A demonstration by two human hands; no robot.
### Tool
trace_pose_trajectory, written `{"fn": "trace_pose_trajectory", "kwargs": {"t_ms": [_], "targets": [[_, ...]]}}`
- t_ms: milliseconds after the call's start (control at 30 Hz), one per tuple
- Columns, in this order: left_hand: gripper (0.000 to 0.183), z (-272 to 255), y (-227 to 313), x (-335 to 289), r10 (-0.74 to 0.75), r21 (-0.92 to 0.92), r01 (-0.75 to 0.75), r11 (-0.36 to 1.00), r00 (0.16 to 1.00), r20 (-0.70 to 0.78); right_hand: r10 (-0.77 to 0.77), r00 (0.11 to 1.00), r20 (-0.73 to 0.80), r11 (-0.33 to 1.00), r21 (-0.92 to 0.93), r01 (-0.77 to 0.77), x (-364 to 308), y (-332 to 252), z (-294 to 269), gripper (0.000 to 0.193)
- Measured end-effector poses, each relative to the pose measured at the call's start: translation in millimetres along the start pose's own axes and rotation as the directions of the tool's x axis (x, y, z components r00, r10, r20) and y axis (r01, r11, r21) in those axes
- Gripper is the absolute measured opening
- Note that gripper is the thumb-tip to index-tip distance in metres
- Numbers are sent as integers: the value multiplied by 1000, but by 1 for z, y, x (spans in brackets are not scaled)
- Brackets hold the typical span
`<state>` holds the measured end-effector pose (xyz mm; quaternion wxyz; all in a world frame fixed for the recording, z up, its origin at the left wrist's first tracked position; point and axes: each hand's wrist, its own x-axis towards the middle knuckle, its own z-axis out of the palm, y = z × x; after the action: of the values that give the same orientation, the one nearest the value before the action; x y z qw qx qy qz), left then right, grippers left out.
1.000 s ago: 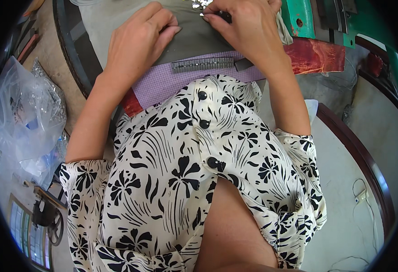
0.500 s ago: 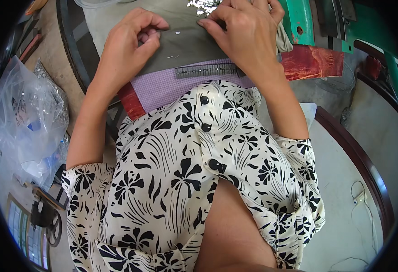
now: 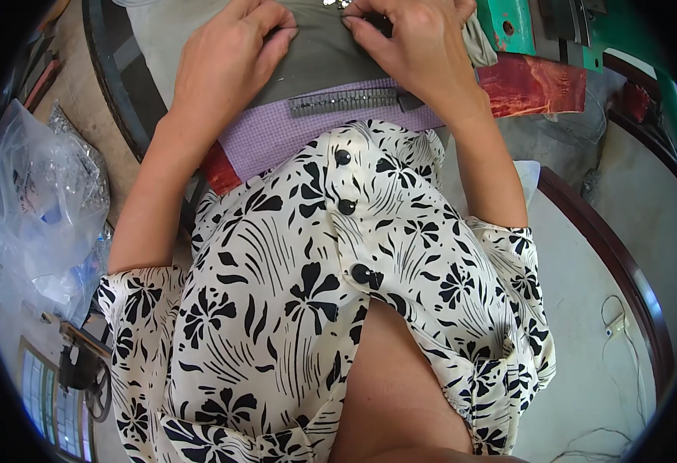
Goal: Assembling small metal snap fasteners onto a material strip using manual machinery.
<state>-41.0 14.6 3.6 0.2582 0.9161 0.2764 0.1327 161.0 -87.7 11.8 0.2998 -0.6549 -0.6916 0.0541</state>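
While both over grey cloth (image 3: pixel 317 52), L hand (image 3: pixel 226 60) fingers together, R hand (image 3: pixel 429 42) nr silver bits (image 3: pixel 336 3), fingers unclear

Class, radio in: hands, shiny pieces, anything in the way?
Left hand at grey cloth, right hand beside shiny pieces; grips unclear. Pieces cropped at picture top. No obstruction seen.

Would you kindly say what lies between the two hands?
In the head view, grey cloth lies between the left hand and right hand, with silvery bits near the latter.
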Motion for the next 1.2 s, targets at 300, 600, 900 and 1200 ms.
{"fn": "trace_pose_trajectory", "kwargs": {"t_ms": [300,600,900,1200], "targets": [[10,3,30,-11,-44,-140,38,989,998,-41,-89,993,-78,995,-50,85,-6,4,3,13],[13,32,57,-16,133,-163,-136,977,991,-28,-12,1000,9,997,-70,13,-68,0,-21,18],[10,49,59,-19,187,-65,-195,979,977,-102,-48,998,-31,962,-271,38,-88,-9,-4,18],[26,30,45,-35,115,-172,-131,976,989,-96,-18,994,-108,996,-94,8,-57,9,-7,14]]}}
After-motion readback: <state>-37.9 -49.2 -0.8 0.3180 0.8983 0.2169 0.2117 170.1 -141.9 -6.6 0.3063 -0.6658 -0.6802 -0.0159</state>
